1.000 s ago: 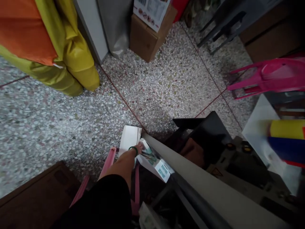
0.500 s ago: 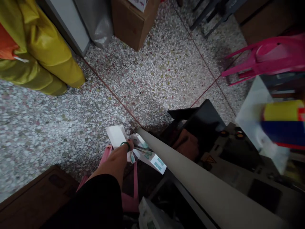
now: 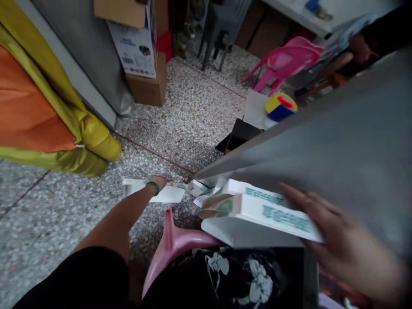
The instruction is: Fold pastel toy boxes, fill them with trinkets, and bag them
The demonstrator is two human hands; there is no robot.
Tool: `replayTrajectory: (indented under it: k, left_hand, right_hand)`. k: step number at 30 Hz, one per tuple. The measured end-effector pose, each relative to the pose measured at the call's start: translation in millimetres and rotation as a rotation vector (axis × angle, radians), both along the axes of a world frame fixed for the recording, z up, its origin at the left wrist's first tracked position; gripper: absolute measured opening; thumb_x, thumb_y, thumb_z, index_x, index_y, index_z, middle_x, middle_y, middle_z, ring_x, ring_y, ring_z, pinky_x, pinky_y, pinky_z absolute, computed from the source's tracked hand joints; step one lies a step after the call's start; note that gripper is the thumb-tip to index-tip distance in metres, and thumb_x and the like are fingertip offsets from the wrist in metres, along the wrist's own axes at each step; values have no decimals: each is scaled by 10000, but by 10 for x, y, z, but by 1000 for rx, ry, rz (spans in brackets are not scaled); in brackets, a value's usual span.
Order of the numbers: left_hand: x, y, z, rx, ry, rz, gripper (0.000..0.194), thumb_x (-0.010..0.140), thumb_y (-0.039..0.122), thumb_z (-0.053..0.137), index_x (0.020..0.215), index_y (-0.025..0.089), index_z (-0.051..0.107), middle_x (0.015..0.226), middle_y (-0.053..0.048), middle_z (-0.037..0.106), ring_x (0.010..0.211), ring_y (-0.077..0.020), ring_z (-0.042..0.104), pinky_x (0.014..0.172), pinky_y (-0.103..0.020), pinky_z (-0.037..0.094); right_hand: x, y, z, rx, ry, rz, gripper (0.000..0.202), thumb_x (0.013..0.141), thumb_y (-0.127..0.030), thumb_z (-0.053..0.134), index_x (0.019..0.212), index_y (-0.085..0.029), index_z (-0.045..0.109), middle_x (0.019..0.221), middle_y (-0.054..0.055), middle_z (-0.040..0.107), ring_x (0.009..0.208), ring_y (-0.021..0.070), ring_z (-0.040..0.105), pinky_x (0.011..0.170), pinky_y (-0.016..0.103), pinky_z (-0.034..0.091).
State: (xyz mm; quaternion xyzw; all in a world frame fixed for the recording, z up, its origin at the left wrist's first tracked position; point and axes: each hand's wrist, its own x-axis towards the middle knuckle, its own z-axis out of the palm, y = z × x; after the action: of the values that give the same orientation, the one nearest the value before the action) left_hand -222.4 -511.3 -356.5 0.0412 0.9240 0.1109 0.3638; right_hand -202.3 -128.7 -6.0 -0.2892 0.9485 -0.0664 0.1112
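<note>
My left hand, with a green bangle at the wrist, is closed on a white carton low over the speckled floor. Its fingertips are partly hidden. On the right, my right hand is blurred by motion and grips the end of white cartons with green print, held together at a tilt. Their far ends look open. Between the two hands, more small white carton pieces with green print lie against the edge of a grey panel.
Below the hands is a pink plastic stool, beside dark floral cloth. Yellow and orange wrapped bundles stand left. Stacked boxes, a pink chair and a yellow-blue roll are farther back. Another person's hand shows upper right.
The view has tilted up and shifted. My right hand has come into view gripping white cartons. My left hand has moved left, and its carton now lies across it, away from the other pieces.
</note>
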Motion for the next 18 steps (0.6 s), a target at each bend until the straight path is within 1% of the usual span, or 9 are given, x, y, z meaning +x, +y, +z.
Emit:
replayTrajectory:
  k: [1,3,4,6,8,11,14,16,18]
  left_hand:
    - [19,-161,111,-70,6,6,326,903,318,574,1187,160,555,1190,-91,593,1002,-225,614,838,-435,531]
    - [67,-452,333,-190,29,19,325,903,319,573,1184,158,557,1187,-92,595,1002,-225,614,840,-436,530]
    - [91,-573,439,-238,42,23,321,904,319,571,1181,158,559,1184,-93,597,1004,-228,614,839,-438,530]
    - [131,-751,631,-305,66,20,318,903,320,573,1176,158,561,1180,-89,599,1000,-224,615,840,-435,530]
    - [159,-833,781,-353,88,13,313,904,321,571,1170,156,564,1172,-88,603,994,-221,618,838,-433,531]
    - [188,-798,919,-384,108,-16,307,904,323,572,1161,156,569,1160,-84,609,991,-220,620,837,-427,530]
    - [211,-663,974,-394,113,-64,290,908,323,565,1145,155,578,1143,-81,618,981,-214,624,839,-424,529]
    - [223,-561,989,-412,115,-95,291,910,322,562,1146,151,578,1143,-82,620,981,-214,625,843,-428,528]
    - [239,-464,999,-431,119,-127,281,917,327,550,1134,152,583,1114,-79,633,959,-206,633,839,-422,530]
  right_hand:
    - [80,-11,-137,-73,-17,-25,708,809,-173,448,1466,-327,232,1194,118,552,981,306,647,733,431,597]
    - [219,-44,-465,-179,-39,-78,669,781,-109,443,1426,-235,318,1191,128,535,1014,257,637,831,385,573]
    - [283,-58,-644,-221,-51,-113,643,774,-85,436,1399,-208,355,1208,131,523,1054,242,616,889,379,547]
    - [409,-67,-1004,-283,-76,-185,614,763,-56,427,1364,-175,394,1259,139,494,1136,233,564,978,382,489]
    - [540,-55,-1356,-301,-104,-254,612,755,-48,434,1359,-145,401,1309,152,467,1204,245,508,1035,387,436]
    - [723,-35,-1852,-251,-184,-351,638,762,-51,430,1392,-123,357,1362,161,433,1230,247,478,1056,366,399]
    - [817,-57,-2279,-234,-264,-432,644,759,-41,427,1395,-116,356,1343,169,450,1179,244,519,1008,346,424]
    - [793,-91,-2498,-268,-294,-460,654,743,-34,449,1386,-136,383,1315,161,478,1146,250,539,978,350,434]
    - [710,-124,-2658,-309,-323,-464,672,738,-31,466,1389,-183,395,1313,137,491,1123,251,549,949,351,441]
